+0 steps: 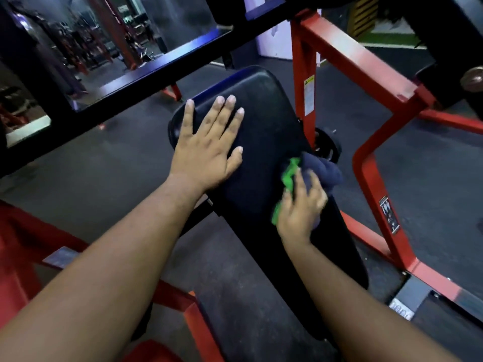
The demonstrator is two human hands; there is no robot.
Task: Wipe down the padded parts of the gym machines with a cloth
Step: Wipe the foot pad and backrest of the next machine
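Observation:
A long black padded bench (264, 121) runs from the upper middle down toward the lower right. My left hand (209, 145) lies flat on its upper left part, fingers straight and spread. My right hand (300, 205) presses a bunched cloth (324, 171), dark blue with a green edge, against the pad's right side near its middle. The fingers of that hand are blurred and lie over the cloth, which covers a small patch of the pad.
A red steel frame (366, 74) surrounds the bench on the right and behind. A black bar (156, 66) crosses above the pad's far end. Red frame parts (188, 314) sit at lower left. Dark rubber floor (104, 165) lies all around.

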